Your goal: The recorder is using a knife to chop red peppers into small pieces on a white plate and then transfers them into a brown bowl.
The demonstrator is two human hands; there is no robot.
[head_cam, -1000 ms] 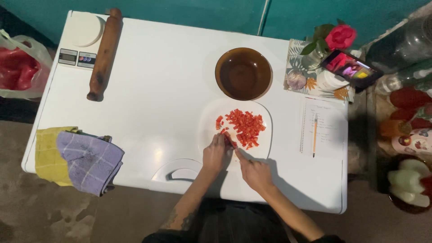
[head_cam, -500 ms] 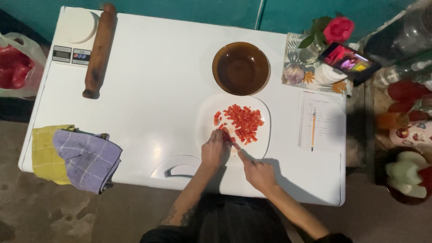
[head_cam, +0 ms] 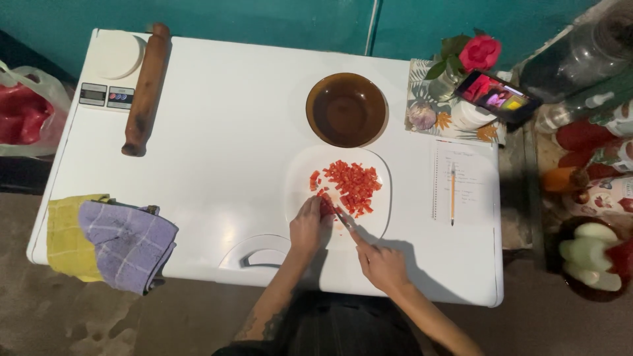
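red things fill a thin plastic bag (head_cam: 23,112) at the far left, and next come a small white scale (head_cam: 105,95), a brown rolling pin (head_cam: 146,89) and folded yellow and purple cloths (head_cam: 112,240) on the white table (head_cam: 231,165). on the white plate (head_cam: 379,221) the left hand (head_cam: 311,224) pinches a red piece among the chopped red bits (head_cam: 349,184), and the right hand (head_cam: 382,264) is closed around a knife (head_cam: 343,221); a brown bowl (head_cam: 346,109) sits just behind, a notepad (head_cam: 465,178) with a pencil (head_cam: 452,194) to the right. since a moment ago the hands have hardly moved.
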